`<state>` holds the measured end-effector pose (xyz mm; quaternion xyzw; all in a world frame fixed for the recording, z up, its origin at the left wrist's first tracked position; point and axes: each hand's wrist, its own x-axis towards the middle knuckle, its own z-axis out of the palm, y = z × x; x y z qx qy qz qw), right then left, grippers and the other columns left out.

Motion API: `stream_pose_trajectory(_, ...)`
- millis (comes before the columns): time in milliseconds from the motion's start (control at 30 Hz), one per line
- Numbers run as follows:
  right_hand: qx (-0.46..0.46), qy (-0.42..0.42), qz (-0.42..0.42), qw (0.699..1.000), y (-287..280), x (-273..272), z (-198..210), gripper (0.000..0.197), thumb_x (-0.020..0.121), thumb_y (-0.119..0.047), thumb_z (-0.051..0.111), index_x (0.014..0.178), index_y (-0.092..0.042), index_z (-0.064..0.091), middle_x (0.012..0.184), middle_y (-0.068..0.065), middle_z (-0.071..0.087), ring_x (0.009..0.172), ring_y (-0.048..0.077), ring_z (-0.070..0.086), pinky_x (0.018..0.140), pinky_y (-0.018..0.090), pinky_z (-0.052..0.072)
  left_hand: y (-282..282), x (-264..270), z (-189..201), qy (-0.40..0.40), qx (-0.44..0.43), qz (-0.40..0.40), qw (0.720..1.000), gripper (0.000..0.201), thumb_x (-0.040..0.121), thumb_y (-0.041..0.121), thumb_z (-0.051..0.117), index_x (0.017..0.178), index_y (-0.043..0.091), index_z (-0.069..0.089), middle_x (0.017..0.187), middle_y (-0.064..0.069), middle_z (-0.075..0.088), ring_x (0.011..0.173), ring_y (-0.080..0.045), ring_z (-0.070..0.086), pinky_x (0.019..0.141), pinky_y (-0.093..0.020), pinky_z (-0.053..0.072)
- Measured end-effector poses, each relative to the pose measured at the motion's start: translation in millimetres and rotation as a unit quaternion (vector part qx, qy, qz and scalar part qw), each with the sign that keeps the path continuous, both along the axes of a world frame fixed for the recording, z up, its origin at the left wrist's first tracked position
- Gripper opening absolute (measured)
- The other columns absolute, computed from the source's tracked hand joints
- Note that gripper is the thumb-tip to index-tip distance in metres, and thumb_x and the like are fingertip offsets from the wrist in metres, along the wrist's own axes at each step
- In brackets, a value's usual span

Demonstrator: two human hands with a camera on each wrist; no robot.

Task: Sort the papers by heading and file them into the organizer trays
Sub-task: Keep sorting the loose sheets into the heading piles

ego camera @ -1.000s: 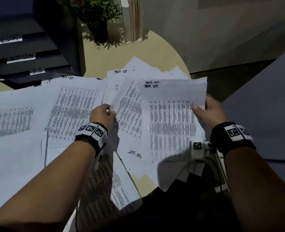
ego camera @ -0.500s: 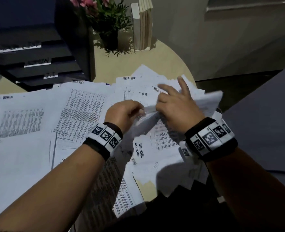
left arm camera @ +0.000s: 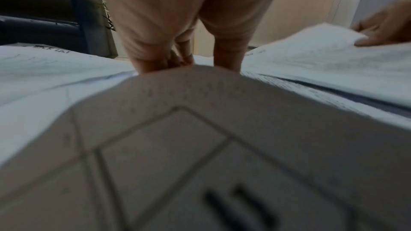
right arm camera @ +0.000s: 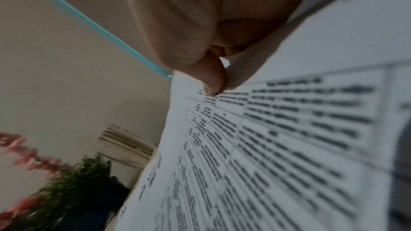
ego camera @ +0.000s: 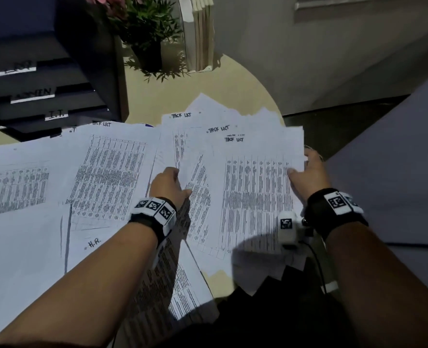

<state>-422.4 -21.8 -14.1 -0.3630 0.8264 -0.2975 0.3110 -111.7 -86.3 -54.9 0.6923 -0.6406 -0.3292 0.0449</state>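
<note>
White printed sheets cover the table. My right hand (ego camera: 298,175) pinches the right edge of the top sheet headed "TASK LIST" (ego camera: 258,192), thumb on its printed face; the right wrist view shows that hand (right arm camera: 213,76) on the sheet (right arm camera: 289,147). My left hand (ego camera: 172,180) grips the left edge of the lifted task list sheets, its fingers tucked under them. In the left wrist view the left hand (left arm camera: 184,59) reaches down behind a paper edge. The black organizer (ego camera: 44,96) stands at the back left, its stacked trays labelled, one "I.T." (ego camera: 57,114).
A sheet headed "ADMIN" (ego camera: 14,187) and one marked "H.R." (ego camera: 92,243) lie at the left. A potted plant (ego camera: 147,33) and upright books (ego camera: 198,33) stand at the back of the round table (ego camera: 208,86). The table edge curves close on the right.
Half a second ago both hands were together over the middle of the pile. Now they are spread apart, each holding a side of the task list sheets, which are raised and flat.
</note>
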Motion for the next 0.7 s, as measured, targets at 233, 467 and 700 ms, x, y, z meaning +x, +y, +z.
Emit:
stream_pose_trajectory(233, 0.048, 0.054, -0.014, 0.997, 16, -5, -24, 0.035, 0.093, -0.013, 0.058, 0.066, -0.014, 0.036, 0.065, -0.001, 0.038, 0.073, 0.023, 0.041, 0.069, 0.028, 0.033, -2, -2, 9, 0.017, -0.058, 0.053, 0.997, 0.018, 0.091, 0.020, 0.066, 0.091, 0.003, 0.062, 0.080, -0.007, 0.059, 0.078, -0.026, 0.057, 0.065, -0.028, 0.041)
stream_pose_trajectory(467, -0.012, -0.001, -0.077, 0.997, 14, -21, -26, 0.021, 0.093, -0.011, 0.058, 0.113, -0.008, 0.064, 0.109, 0.010, 0.067, 0.101, 0.024, 0.060, 0.092, 0.033, 0.048, -10, 5, 18, 0.073, -0.152, 0.161, 0.972, 0.018, 0.098, 0.016, 0.055, 0.089, 0.000, 0.059, 0.074, -0.007, 0.055, 0.066, -0.026, 0.050, 0.057, -0.027, 0.032)
stream_pose_trajectory(700, -0.036, -0.100, -0.071, 0.992, 12, -7, -16, 0.033, 0.098, -0.012, 0.056, 0.071, -0.028, 0.046, 0.069, -0.015, 0.045, 0.064, 0.001, 0.044, 0.052, 0.012, 0.036, -9, 7, 32, 0.187, -0.128, 0.212, 0.951, 0.051, 0.096, 0.006, 0.055, 0.140, 0.028, 0.041, 0.112, -0.013, 0.063, 0.089, -0.024, 0.061, 0.075, -0.032, 0.047)
